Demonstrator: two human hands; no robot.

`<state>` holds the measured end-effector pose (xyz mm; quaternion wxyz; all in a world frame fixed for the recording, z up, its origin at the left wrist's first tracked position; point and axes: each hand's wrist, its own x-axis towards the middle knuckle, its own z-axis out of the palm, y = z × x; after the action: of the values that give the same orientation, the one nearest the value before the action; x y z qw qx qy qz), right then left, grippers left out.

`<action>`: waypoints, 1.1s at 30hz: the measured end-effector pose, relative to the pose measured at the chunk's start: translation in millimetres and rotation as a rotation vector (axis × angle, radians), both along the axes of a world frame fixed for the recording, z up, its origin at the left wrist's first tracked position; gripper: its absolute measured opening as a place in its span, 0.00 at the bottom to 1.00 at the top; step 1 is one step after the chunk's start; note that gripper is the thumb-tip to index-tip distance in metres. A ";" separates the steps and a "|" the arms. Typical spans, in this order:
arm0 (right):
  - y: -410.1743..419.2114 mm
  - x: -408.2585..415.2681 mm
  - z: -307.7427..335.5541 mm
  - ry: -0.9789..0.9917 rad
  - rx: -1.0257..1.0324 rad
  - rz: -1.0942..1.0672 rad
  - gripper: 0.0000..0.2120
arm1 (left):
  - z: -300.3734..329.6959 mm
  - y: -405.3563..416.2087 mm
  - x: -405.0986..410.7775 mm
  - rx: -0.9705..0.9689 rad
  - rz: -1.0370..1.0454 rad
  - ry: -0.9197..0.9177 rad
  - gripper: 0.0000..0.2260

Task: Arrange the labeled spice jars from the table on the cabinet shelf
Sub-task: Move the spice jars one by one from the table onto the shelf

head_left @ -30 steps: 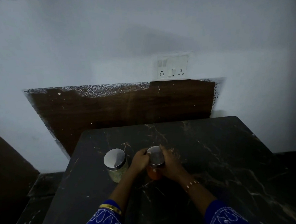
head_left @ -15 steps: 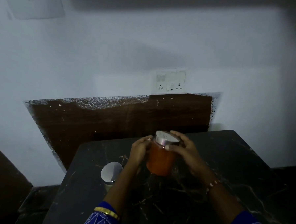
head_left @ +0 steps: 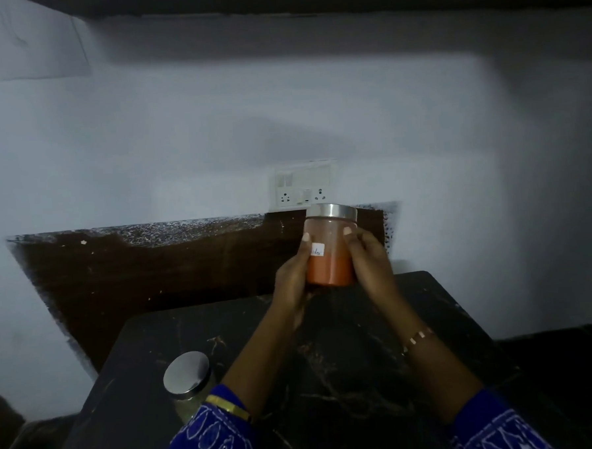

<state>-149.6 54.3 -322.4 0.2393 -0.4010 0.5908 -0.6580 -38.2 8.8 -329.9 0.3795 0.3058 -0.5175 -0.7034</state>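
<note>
A glass jar of orange-red spice (head_left: 330,257) with a silver lid and a small white label is held upright in the air above the far edge of the dark marble table (head_left: 363,365). My left hand (head_left: 292,276) clasps its left side and my right hand (head_left: 370,258) clasps its right side. A second jar with a silver lid and pale greenish contents (head_left: 188,381) stands on the table at the near left, partly hidden by my left sleeve. A dark cabinet underside (head_left: 310,0) runs along the top of the view.
A white wall rises behind the table, with a switch and socket plate (head_left: 303,186) just behind the raised jar. A dark wooden board (head_left: 152,266) leans against the wall behind the table. Dark floor lies on both sides.
Both hands have lifted the orange-red jar off the table and raised it up and away, turning it upright. The view has tilted upward; the pale jar has not moved.
</note>
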 end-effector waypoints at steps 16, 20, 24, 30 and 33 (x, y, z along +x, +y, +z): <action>22.7 -86.3 73.6 -0.045 -0.090 0.031 0.19 | 65.8 24.1 -85.7 -0.261 0.228 0.072 0.14; 29.0 -111.8 106.8 0.056 -0.151 0.057 0.23 | 98.9 28.8 -114.8 -0.396 0.300 0.064 0.14; 32.8 -145.4 151.8 0.154 -0.218 0.092 0.23 | 146.4 30.9 -143.5 -0.578 0.354 0.093 0.14; 37.2 -191.4 226.4 0.206 -0.382 0.041 0.25 | 222.8 30.3 -187.2 -0.810 0.394 0.145 0.15; 35.6 -213.1 263.1 0.237 -0.413 0.036 0.25 | 255.9 25.2 -206.3 -0.890 0.404 0.158 0.15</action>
<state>-362.6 89.9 -59.3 0.0929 -0.5265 0.4602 -0.7088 -244.5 34.0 -74.0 0.6401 0.1541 -0.6677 -0.3474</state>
